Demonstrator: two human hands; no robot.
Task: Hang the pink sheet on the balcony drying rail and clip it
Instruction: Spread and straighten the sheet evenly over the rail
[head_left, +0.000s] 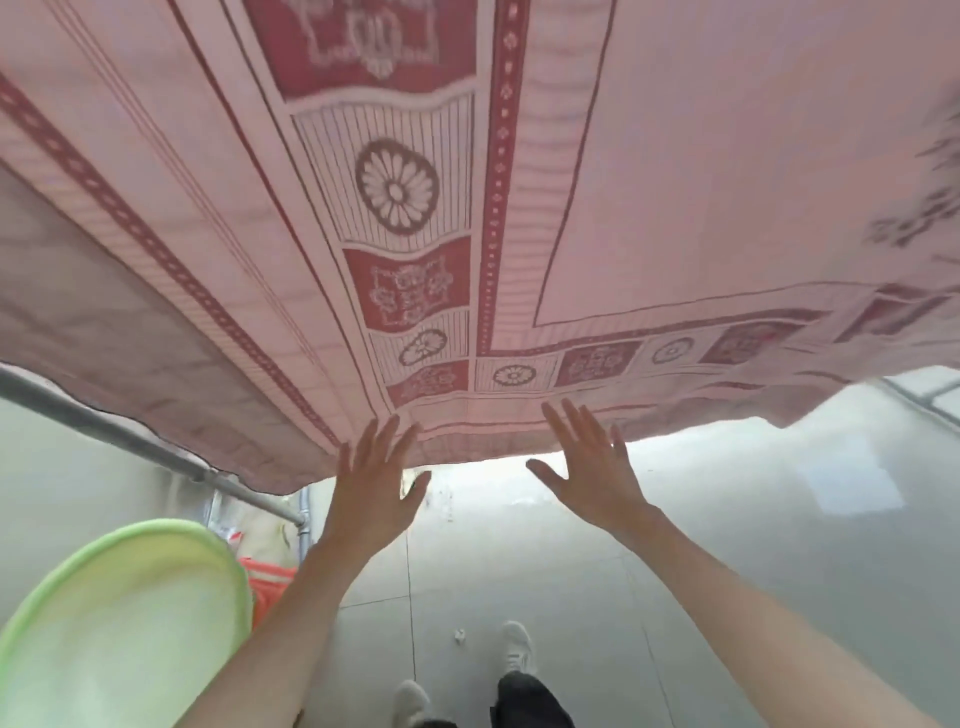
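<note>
The pink sheet (649, 171) with dark red patterned borders hangs in front of me and fills the upper two thirds of the view. Its lower hem runs across the middle of the frame. My left hand (371, 493) reaches up with spread, straight fingers whose tips touch the hem. My right hand (592, 467) is raised beside it, fingers also straight and spread, tips against the hem. Neither hand holds anything. The top of the sheet and what it hangs from are out of view. No clip is visible.
A grey metal rail (130, 441) runs diagonally at the left, under the sheet's left part. A light green plastic basin (119, 623) sits at lower left, with an orange item (267, 582) beside it. Grey floor tiles (727, 545) and my shoes (514, 649) lie below.
</note>
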